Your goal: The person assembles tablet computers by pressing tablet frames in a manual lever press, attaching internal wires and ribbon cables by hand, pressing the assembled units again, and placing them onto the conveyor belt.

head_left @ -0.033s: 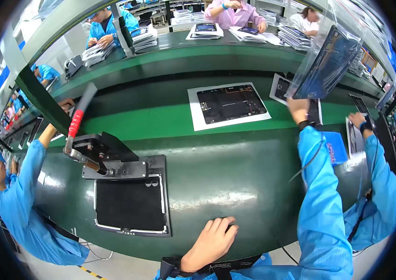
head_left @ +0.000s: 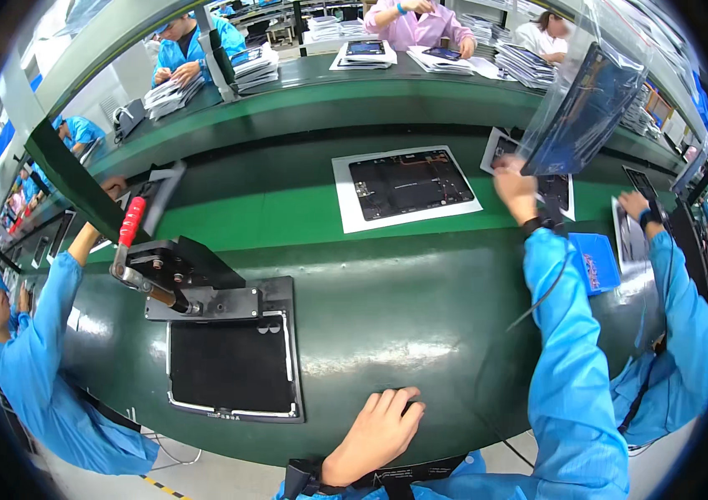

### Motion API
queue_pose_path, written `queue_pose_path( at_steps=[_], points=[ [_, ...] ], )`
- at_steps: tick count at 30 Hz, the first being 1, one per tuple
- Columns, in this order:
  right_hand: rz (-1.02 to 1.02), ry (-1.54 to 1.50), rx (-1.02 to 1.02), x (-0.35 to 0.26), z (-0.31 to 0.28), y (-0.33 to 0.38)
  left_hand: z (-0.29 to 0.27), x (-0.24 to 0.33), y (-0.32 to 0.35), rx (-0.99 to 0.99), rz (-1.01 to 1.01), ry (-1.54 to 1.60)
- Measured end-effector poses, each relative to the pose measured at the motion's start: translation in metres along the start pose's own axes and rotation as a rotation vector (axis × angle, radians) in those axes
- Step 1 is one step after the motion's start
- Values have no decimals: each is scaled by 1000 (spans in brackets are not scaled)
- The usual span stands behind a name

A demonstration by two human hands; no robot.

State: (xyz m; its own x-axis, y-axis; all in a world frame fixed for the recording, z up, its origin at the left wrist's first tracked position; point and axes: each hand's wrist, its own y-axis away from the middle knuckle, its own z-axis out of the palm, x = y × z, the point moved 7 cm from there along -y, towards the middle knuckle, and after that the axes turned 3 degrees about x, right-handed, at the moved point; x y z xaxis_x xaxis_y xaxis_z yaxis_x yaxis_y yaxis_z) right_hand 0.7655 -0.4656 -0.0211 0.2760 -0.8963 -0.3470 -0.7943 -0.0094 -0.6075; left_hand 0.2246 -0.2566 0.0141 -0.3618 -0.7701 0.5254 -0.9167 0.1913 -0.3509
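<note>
My left hand [head_left: 381, 429] rests on the near edge of the green bench, fingers loosely bent and nothing visible in them. My right hand [head_left: 517, 190] reaches far forward at the right, below a hanging clear plastic sleeve [head_left: 587, 108] with a dark blue panel inside. No object shows in its fingers. Beside it, partly covered, lies a dark device [head_left: 556, 190] on white paper. Left of that hand, an opened tablet [head_left: 416, 185] lies on a white sheet [head_left: 352, 208]. A black clamp fixture [head_left: 204, 279] with a red-handled lever [head_left: 130, 223] holds a black panel [head_left: 229, 362] at the left.
A small blue bin [head_left: 594, 262] stands beside my right forearm. Co-workers in blue sit close on both sides; one's hand [head_left: 633, 202] is at the right. A blurred grey flat thing [head_left: 164, 196] is behind the lever. Paper stacks [head_left: 254, 67] line the far bench.
My right hand has moved left, toward the opened tablet. The blurred grey flat thing behind the lever has shifted. The neighbour's hand at the right has moved slightly left. My left hand stays put.
</note>
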Motion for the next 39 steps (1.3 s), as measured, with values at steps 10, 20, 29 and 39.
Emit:
queue_pose_path(
  at_steps=[10,20,29,39],
  points=[
    [104,40,-668,-153,23,49,-3,-3,4,13,-23,-19],
    [395,-985,-730,-148,-99,179,-36,13,20,296,127,46],
    [429,-665,-721,-115,-249,338,-36,2,29,153,8,-165],
    [97,188,-125,65,-272,119,-15,-6,36,-52,46,-162]
  ],
)
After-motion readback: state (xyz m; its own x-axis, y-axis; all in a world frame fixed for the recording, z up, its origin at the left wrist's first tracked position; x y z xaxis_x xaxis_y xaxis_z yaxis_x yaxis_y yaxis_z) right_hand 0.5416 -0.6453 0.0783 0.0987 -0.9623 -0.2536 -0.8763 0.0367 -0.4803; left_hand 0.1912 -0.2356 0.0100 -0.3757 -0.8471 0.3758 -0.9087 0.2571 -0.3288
